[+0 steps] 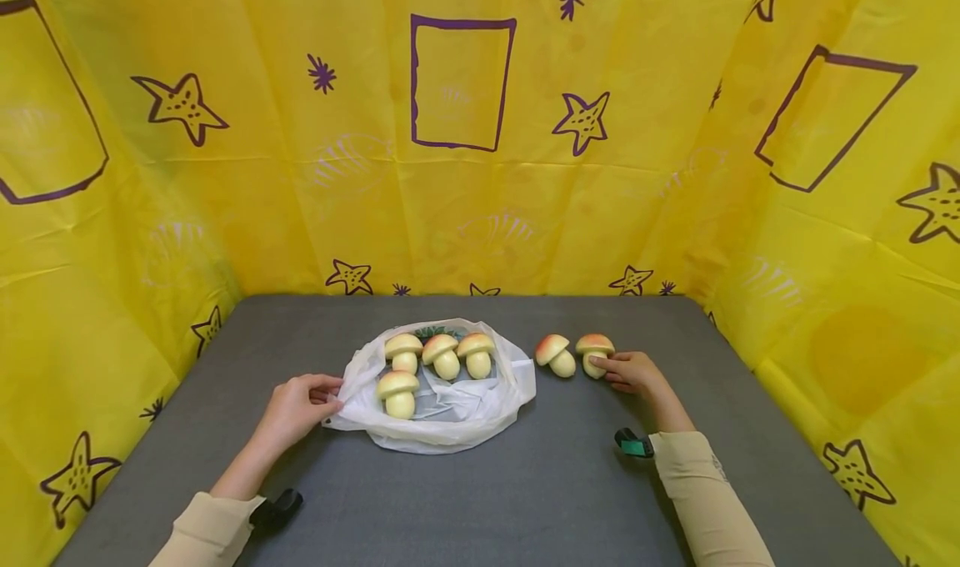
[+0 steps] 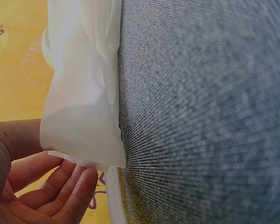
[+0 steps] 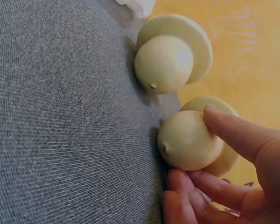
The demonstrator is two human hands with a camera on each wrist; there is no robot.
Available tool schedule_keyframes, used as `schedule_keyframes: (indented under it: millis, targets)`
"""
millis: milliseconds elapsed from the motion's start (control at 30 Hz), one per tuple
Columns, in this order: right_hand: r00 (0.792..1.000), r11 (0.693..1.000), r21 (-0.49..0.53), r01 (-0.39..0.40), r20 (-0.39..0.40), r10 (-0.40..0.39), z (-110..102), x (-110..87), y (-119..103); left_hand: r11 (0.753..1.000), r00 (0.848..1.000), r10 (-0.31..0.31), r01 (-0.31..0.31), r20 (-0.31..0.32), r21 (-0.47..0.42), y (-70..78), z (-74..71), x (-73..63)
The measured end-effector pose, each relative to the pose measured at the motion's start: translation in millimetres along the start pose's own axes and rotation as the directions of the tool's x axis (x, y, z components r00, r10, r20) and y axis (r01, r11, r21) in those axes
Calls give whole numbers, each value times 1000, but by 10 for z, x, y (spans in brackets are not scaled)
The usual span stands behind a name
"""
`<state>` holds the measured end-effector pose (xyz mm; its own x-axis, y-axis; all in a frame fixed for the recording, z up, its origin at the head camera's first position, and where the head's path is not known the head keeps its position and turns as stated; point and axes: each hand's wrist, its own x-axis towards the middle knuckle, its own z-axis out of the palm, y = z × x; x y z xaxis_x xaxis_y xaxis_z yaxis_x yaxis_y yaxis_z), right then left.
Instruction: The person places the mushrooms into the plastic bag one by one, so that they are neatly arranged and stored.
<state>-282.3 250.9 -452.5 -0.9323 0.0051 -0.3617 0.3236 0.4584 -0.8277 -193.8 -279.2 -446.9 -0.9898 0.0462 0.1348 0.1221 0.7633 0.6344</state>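
Note:
My left hand [image 1: 298, 407] pinches the left edge of a white plastic bag [image 1: 429, 444], which lies spread with its mouth wide. In the left wrist view, the bag's edge [image 2: 81, 135] hangs between thumb and fingers. Several toy mushrooms with cream stems and orange-tinged caps lie in the bag, among them a front mushroom [image 1: 398, 396]. Right of the bag, my right hand [image 1: 633, 373] holds another toy mushroom [image 1: 595, 347] by its stem, thumb on one side and fingers on the other, as the right wrist view shows. A loose mushroom [image 1: 555, 356] lies just left of it.
A dark grey cloth [image 1: 480, 509] covers the table. Yellow curtains [image 1: 480, 192] with purple star drawings enclose its back and sides. Each wrist wears a black strap device, the right one [image 1: 633, 444] with a green patch.

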Motion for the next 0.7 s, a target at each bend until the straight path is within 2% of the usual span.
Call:
schedule_keyframes:
  millis: [367,533,700]
  targets:
    - [1000,998,56,5,-1,-5,-38,-81,-40,1000,1000,22,-22,-13,8,2,2,21]
    - [1000,996,89,10,-19,-9,-37,-138,-65,1000,1000,8,-8,-6,7,2,6,1]
    - [998,997,76,26,-61,-22,-23,-189,-108,1000,1000,4,-4,-8,6,1,8,-16]
